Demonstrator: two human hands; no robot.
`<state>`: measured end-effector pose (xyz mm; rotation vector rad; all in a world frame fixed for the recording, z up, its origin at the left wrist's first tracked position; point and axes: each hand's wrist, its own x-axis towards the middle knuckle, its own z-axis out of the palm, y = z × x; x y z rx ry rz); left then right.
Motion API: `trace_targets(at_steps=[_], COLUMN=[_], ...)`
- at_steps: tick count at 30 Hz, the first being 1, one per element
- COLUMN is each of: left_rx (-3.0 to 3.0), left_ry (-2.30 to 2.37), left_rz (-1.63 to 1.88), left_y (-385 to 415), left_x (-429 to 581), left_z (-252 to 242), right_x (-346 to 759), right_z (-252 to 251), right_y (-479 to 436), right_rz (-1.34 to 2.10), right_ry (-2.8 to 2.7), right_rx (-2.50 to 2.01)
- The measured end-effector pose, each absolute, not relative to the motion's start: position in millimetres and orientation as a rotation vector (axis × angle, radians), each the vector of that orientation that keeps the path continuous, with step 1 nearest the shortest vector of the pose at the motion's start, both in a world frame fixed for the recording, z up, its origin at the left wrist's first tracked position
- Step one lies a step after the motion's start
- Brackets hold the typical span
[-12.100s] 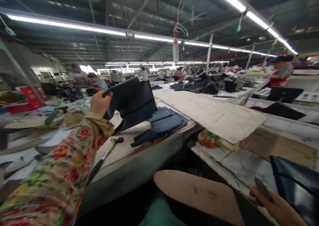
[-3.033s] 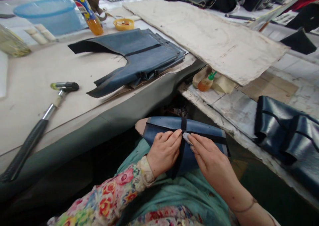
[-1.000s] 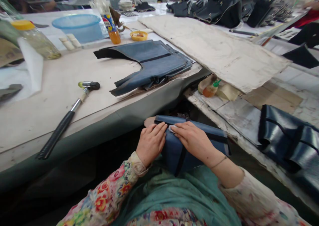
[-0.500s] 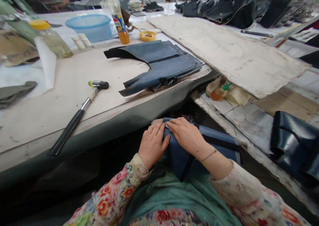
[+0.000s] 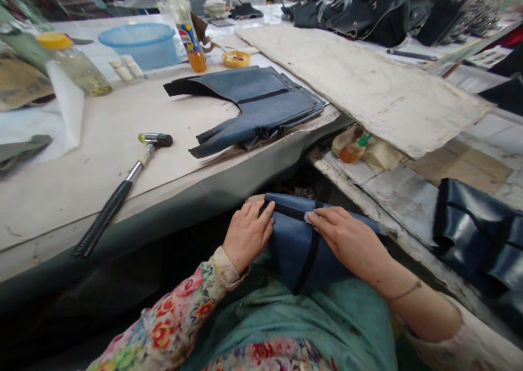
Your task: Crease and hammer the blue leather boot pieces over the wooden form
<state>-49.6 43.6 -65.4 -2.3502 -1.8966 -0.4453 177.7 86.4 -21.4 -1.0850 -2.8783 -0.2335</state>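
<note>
A dark blue leather panel (image 5: 290, 251) lies across my lap, crossed by black strips (image 5: 291, 212). My left hand (image 5: 247, 233) holds the panel's left end, its fingers pressed on top near the end of one strip. A bit of tan material (image 5: 255, 198) shows at that end. Pinched in the fingertips of my right hand (image 5: 347, 239) is a small whitish piece (image 5: 308, 218), perhaps cloth or a pad. It touches the upper black strip where another strip crosses it. The panel's underside is hidden.
On the table lie a mallet (image 5: 131, 180) with a black handle and a stack of blue leather pieces (image 5: 261, 98). Behind stand a bottle (image 5: 192, 38), a blue basin (image 5: 139, 47) and a lidded jar (image 5: 81, 68). More leather (image 5: 474, 235) sits at right, near a green-tipped glue bottle (image 5: 353, 150).
My right hand has slid rightward along the black strip with the whitish piece, away from my left hand. My left hand stays at the panel's left end. The view has shifted slightly.
</note>
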Motion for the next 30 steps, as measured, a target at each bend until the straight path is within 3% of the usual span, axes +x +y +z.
trace_targets(at_steps=[10,17,22,30], left_rx=[-2.291,-1.722,-1.606,-1.542], left_ry=[-1.913,-2.153,-2.36,-2.662], left_rz=[-0.278,-0.25,-0.13,-0.693], left_y=[32,3,-9,-7], left_x=[-70,-203,-282,-236], left_z=[-58,-1,-9,9], right_x=[172,194,197,207], right_z=[-44,-55,-59,-70], right_y=[36,17,9,3], right_rz=[-0.322,-0.219,-0.138,-0.133], right_ry=[-2.581,-2.413,-2.344,-2.331], right_rx=[-1.355,-1.359,-1.34,-1.35])
